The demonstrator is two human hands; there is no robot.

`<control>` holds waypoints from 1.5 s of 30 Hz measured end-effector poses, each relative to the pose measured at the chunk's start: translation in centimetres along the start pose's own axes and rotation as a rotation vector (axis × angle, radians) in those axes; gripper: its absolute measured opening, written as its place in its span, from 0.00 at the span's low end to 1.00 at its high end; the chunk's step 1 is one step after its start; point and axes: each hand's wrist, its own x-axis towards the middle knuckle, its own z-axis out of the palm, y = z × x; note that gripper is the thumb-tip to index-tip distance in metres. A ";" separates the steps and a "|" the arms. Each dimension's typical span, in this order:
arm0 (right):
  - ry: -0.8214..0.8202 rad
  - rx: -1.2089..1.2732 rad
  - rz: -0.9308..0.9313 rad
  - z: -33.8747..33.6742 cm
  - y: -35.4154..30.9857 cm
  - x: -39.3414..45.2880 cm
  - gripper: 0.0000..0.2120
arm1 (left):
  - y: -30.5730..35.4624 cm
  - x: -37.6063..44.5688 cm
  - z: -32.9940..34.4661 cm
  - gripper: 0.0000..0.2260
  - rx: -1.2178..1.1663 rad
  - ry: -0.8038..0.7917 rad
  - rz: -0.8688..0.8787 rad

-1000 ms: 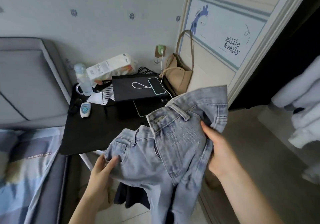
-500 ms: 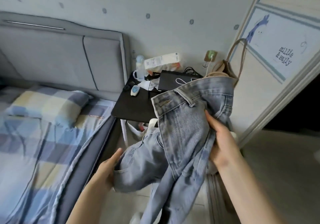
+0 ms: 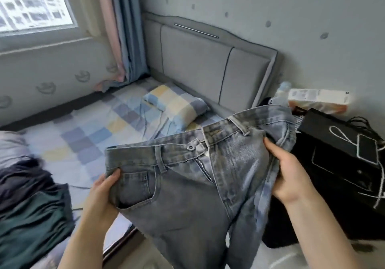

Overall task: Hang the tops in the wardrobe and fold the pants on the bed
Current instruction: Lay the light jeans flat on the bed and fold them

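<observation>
- Two hands hold up a pair of jeans (image 3: 187, 189) by the waist, front facing the camera, fly unzipped, legs hanging past the bottom edge of the view.
- Left hand (image 3: 102, 193) grips the waist corner by the front pocket, thumb on top.
- Right hand (image 3: 289, 175) clutches the bunched opposite side, fingers wrapped behind.
- Jeans hang over the bed (image 3: 87, 135) edge, between its checked sheet and the black bedside table (image 3: 337, 164).
- Dark green and navy clothes (image 3: 31, 210) lie on the sheet's near left; the stretch toward the pillow (image 3: 175, 104) is bare.
</observation>
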 end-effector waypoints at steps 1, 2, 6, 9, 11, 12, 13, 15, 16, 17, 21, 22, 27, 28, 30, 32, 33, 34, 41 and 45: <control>-0.004 -0.028 0.039 0.9 -0.1 0.8 0.19 | 0.8 0.1 -0.9 0.10 0.008 0.021 0.044; -0.012 -0.065 0.078 2.1 -0.1 1.9 0.20 | 1.7 0.4 -1.8 0.10 0.018 0.037 0.088; -0.037 -0.182 0.124 7.8 0.9 6.8 0.21 | 5.7 2.4 -5.7 0.11 0.071 0.147 0.225; -0.012 -0.265 0.069 12.1 1.6 10.8 0.20 | 8.2 5.0 -9.0 0.12 0.089 0.259 0.294; 0.008 -0.340 0.041 15.1 1.9 14.0 0.18 | 9.9 7.7 -11.5 0.09 0.092 0.308 0.317; 0.017 -0.362 0.023 15.8 1.7 14.8 0.16 | 10.3 8.5 -12.0 0.09 0.100 0.317 0.316; 0.006 -0.375 0.019 17.0 1.7 15.7 0.15 | 10.8 9.6 -12.6 0.08 0.111 0.332 0.316; 0.001 -0.413 0.020 19.4 2.5 17.8 0.13 | 12.0 11.9 -14.2 0.08 0.146 0.352 0.326; 0.007 -0.428 0.002 20.1 2.8 18.6 0.13 | 12.5 12.8 -14.7 0.08 0.167 0.354 0.330; 0.010 -0.447 -0.020 20.8 3.1 19.3 0.14 | 13.0 13.6 -15.1 0.08 0.186 0.364 0.339; 0.008 -0.558 -0.102 23.0 3.5 22.9 0.09 | 15.3 16.9 -17.0 0.07 0.242 0.418 0.380; 0.005 -0.591 -0.123 23.4 3.6 24.1 0.09 | 15.8 17.7 -17.4 0.07 0.244 0.428 0.382; -0.135 -0.593 -0.160 25.4 2.6 29.9 0.06 | 17.1 20.2 -18.3 0.09 0.329 0.491 0.442; -0.183 -0.586 -0.133 25.8 2.0 31.5 0.06 | 17.2 20.7 -18.4 0.09 0.340 0.518 0.460; -0.255 -0.571 -0.079 26.6 0.8 34.5 0.07 | 17.6 21.5 -18.2 0.09 0.353 0.546 0.493; -0.279 -0.585 -0.041 27.2 -0.3 37.9 0.07 | 18.0 22.2 -17.8 0.10 0.350 0.552 0.516; -0.294 -0.600 -0.028 27.6 -0.8 39.5 0.07 | 18.3 22.7 -17.6 0.12 0.353 0.561 0.525; -0.322 -0.611 -0.007 28.2 -1.3 41.6 0.07 | 18.4 23.4 -17.2 0.14 0.355 0.582 0.530; -0.461 -0.646 0.154 30.8 -2.2 51.9 0.17 | 17.8 28.1 -13.2 0.19 0.344 0.728 0.444; -0.488 -0.684 0.175 31.4 0.3 56.0 0.13 | 15.5 30.0 -12.3 0.07 0.287 0.841 0.327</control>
